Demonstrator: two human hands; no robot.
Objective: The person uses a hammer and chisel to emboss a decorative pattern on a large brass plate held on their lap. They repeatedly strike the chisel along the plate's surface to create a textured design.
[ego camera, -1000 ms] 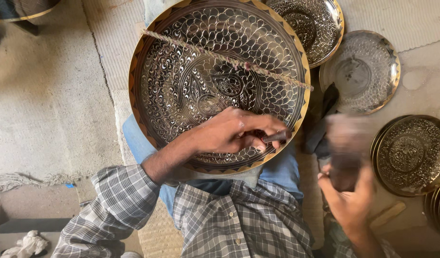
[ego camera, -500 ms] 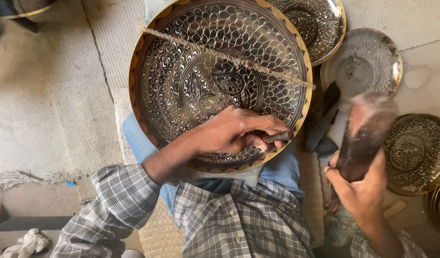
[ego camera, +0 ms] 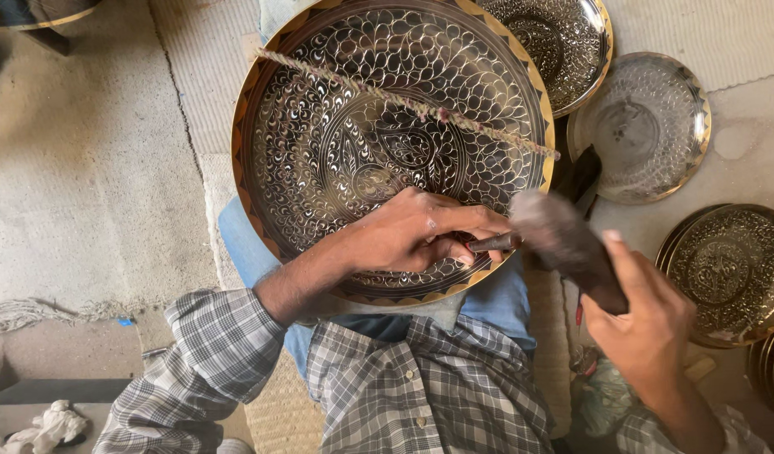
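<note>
The mallet has swung down from its raised position and now meets the end of the chisel. A large engraved brass tray rests tilted on the person's lap, a twisted cord stretched across it. The left hand lies on the tray's lower rim, fingers pinched around the chisel. The right hand is wrapped around the mallet's handle. Smaller engraved plates lie nearby on the floor.

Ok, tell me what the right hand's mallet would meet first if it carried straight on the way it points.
Most likely the chisel pinched in the left hand: the blurred mallet in the right hand points at its butt, though depth is unclear.
</note>
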